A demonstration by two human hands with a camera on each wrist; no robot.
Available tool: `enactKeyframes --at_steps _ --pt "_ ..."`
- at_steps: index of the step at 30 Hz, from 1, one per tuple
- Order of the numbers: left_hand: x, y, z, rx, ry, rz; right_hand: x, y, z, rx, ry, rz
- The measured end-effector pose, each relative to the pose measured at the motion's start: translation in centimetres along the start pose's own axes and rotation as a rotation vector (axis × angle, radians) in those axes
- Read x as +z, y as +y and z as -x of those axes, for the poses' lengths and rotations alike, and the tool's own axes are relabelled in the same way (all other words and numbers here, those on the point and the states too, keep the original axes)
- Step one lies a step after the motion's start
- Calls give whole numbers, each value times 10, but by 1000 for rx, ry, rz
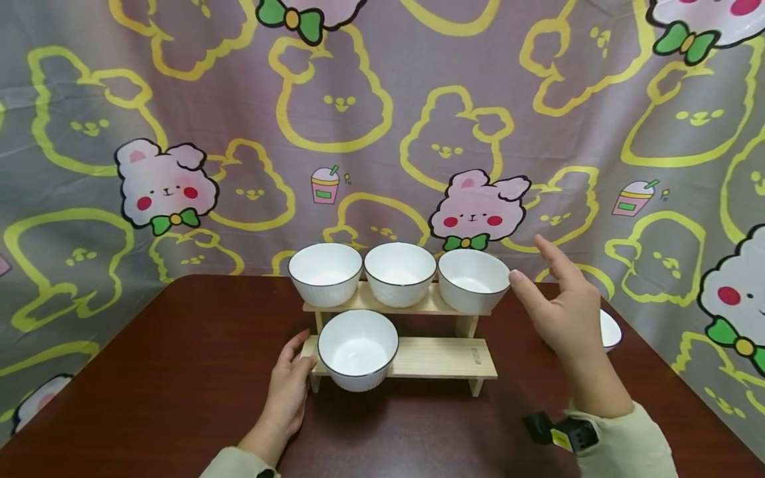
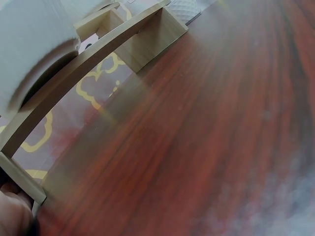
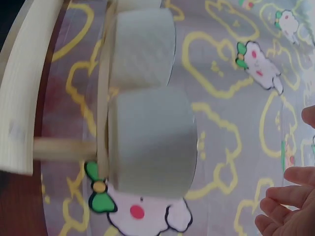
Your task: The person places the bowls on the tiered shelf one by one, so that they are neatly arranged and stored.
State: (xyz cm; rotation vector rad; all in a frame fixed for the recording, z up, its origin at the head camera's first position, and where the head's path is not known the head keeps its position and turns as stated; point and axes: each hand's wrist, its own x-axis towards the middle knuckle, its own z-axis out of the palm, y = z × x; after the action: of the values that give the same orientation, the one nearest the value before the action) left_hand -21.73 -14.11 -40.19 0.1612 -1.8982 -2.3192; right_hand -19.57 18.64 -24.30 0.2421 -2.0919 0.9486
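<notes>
A two-tier wooden rack (image 1: 442,357) stands on the table with white, dark-rimmed bowls on it. On its upper tier sit three of them in a row: a left bowl (image 1: 325,273), a middle bowl (image 1: 399,273) and a right bowl (image 1: 474,280). One more bowl (image 1: 358,352) rests at the left of the lower tier. My left hand (image 1: 287,385) grips the left end of the lower tier, thumb toward the front; its fingers are partly hidden. In the air beside the right upper bowl, my right hand (image 1: 564,309) holds nothing, fingers spread apart.
Behind my right wrist, another white bowl (image 1: 611,330) is partly hidden on the right side of the dark brown table (image 1: 179,372). A patterned curtain (image 1: 382,159) hangs behind the table and along its sides.
</notes>
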Motion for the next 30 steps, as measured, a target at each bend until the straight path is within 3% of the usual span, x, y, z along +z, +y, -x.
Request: enactKeyframes --at_steps 4,16,23,30 --pt "-1 0 1 -3 -1 -6 -7 13 -1 35 35 12" --pt "-1 1 0 4 2 -7 -28 58 1 303 72 -9" --pt "0 0 0 6 8 -8 -34 88 8 366 143 67" --pt "-1 -1 -1 12 13 2 -38 112 10 492 137 60"
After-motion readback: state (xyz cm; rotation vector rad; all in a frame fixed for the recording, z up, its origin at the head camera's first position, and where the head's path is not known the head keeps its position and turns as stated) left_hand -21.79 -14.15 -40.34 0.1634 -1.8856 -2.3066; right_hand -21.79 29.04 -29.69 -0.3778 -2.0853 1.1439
